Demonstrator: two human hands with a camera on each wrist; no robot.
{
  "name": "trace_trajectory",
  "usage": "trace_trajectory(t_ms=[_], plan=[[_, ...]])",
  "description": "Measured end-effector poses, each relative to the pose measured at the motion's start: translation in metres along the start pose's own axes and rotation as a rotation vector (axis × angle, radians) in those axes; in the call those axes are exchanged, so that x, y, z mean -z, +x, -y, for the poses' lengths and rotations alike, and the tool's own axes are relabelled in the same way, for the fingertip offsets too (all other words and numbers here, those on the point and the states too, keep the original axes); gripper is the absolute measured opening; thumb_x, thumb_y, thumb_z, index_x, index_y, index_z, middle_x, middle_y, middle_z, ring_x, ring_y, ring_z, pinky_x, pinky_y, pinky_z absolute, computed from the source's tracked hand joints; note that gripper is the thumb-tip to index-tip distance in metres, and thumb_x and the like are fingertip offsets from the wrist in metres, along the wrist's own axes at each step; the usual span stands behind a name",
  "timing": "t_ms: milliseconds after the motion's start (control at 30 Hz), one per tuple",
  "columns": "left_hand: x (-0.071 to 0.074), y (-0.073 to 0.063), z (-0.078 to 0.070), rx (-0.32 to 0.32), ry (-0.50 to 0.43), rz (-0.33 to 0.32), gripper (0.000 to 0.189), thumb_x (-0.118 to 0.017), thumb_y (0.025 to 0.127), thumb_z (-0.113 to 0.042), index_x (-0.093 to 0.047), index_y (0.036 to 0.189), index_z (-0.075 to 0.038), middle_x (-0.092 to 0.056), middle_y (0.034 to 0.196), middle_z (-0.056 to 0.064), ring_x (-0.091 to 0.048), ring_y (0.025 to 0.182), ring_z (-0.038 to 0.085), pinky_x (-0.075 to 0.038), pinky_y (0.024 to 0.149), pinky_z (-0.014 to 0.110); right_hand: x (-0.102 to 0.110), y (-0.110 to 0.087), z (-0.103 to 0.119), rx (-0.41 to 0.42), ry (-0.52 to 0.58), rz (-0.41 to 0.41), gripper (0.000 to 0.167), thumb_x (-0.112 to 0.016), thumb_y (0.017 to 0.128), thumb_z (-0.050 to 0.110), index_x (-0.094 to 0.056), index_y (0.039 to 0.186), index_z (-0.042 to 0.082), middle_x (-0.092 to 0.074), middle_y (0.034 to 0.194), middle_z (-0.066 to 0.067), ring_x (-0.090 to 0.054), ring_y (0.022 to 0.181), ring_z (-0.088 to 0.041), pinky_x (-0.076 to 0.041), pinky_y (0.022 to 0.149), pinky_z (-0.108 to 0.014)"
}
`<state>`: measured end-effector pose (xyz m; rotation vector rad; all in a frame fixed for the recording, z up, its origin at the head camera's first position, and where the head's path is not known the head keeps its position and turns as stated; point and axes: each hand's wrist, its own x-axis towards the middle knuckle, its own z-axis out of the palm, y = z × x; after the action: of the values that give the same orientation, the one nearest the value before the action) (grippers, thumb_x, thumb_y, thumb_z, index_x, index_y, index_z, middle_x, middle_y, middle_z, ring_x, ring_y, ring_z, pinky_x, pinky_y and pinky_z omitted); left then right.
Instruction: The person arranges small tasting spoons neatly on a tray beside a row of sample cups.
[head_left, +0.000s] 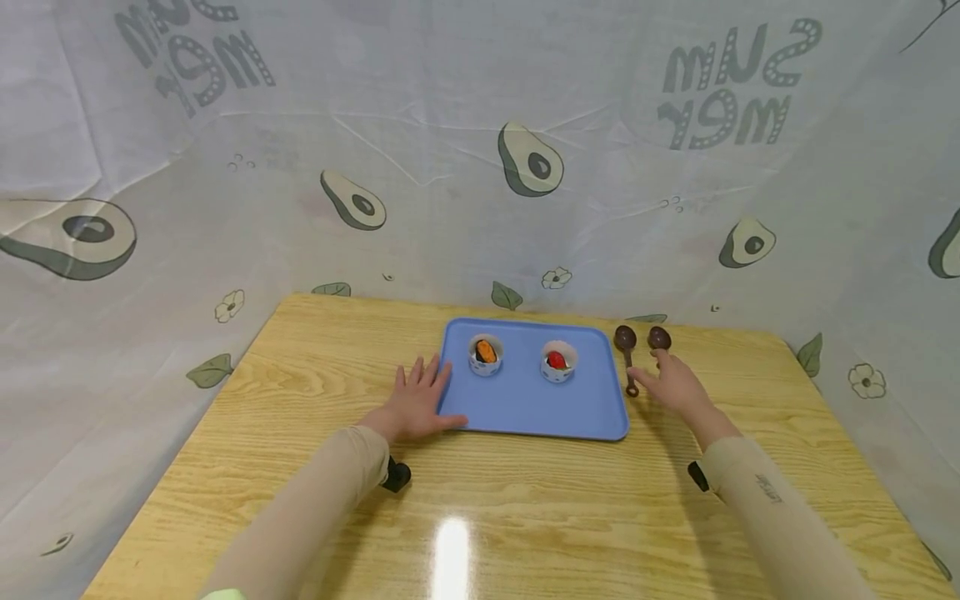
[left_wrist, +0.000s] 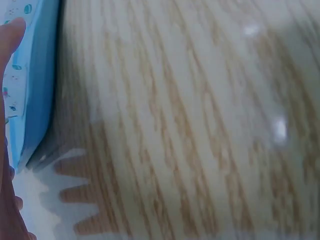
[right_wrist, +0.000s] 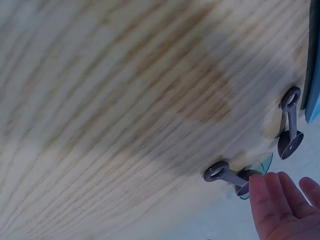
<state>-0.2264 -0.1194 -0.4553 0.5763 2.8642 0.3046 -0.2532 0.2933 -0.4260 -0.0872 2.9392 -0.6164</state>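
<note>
My left hand (head_left: 420, 404) lies with fingers spread at the left edge of a blue tray (head_left: 525, 412), its thumb along the tray's front left corner. In the left wrist view the thumb (left_wrist: 12, 35) shows beside the tray's blue side (left_wrist: 42, 80). My right hand (head_left: 678, 387) is over the table to the right of the tray, fingers reaching out. Its fingertips overlap a dark brown scoop (head_left: 659, 337), whose ring-ended handle (right_wrist: 217, 171) shows in the right wrist view. A second dark scoop (head_left: 626, 337) lies between that hand and the tray.
On the tray stand two small patterned cups, one (head_left: 486, 367) with an orange-topped piece, the other (head_left: 557, 372) with a red-topped piece. Beneath is a wood-grain table (head_left: 510, 508). A pale curtain (head_left: 442, 233) with avocado prints hangs along the back and sides.
</note>
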Motion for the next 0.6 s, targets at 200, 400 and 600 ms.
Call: trace_trajectory(t_ms=[200,400,600], plan=[[-0.009,0.008,0.002,0.019,0.025,0.033,0.098,-0.049,0.084,-0.067,-0.011,0.151,-0.005,-0.004,0.156,0.022,-0.003,0.142,0.046,-0.007,0.108,0.066,0.000,0.012,0.000,-0.041,0.014,0.023,0.073,-0.044,0.098,0.042,-0.027,0.139,-0.016,-0.040,0.132,-0.039,-0.043,0.119,-0.051,-0.039,0.095,-0.057],[-0.016,0.014,0.003,0.016,0.049,0.030,0.099,-0.045,0.085,-0.069,-0.010,0.151,-0.006,-0.001,0.157,0.021,-0.002,0.143,0.044,-0.007,0.109,0.065,0.000,0.020,0.007,-0.077,0.030,0.053,0.066,-0.046,0.098,0.033,-0.029,0.137,-0.017,-0.044,0.128,-0.039,-0.045,0.117,-0.050,-0.040,0.094,-0.055],[-0.020,0.015,0.003,0.014,0.061,0.033,0.097,-0.043,0.085,-0.069,-0.009,0.152,-0.007,0.001,0.157,0.021,-0.002,0.143,0.044,-0.007,0.109,0.065,-0.005,0.028,0.006,-0.090,-0.026,0.056,0.058,-0.049,0.097,0.027,-0.037,0.132,-0.017,-0.050,0.124,-0.036,-0.047,0.114,-0.050,-0.042,0.092,-0.053]])
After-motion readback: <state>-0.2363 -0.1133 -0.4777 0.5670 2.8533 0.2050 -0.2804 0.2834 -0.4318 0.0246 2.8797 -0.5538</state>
